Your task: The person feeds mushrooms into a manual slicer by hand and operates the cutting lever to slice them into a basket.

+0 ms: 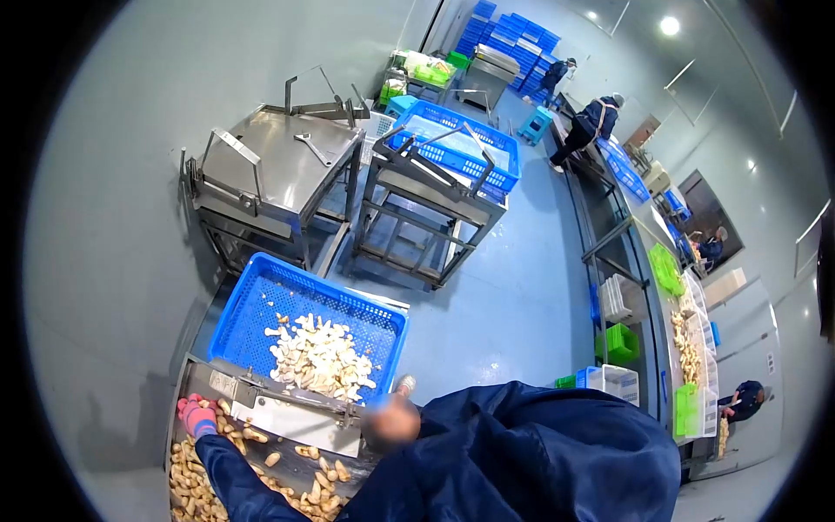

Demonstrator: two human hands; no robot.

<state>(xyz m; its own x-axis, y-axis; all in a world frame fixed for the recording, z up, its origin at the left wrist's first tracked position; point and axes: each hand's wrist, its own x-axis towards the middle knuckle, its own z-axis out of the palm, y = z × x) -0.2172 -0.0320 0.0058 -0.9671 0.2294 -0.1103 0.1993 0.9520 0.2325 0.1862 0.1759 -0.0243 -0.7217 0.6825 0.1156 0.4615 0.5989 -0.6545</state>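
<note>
My left hand, in a pink and grey glove, is at the left end of a metal worktop, its fingers curled around what looks like a pale mushroom. Around it lie many brown-tipped mushrooms, with loose ones on the dark metal surface. A metal bar with a pale plate runs along the worktop's far edge. My right hand is by the right end of that bar. It is blurred, so its fingers and anything in them cannot be made out. Just beyond the bar, a blue perforated crate holds pale mushroom pieces.
Two metal stands are ahead, one with a wrench on top, the other beside a blue crate. A long worktable on the right carries mushrooms and baskets. Several people in dark clothing work farther off. Blue floor lies between.
</note>
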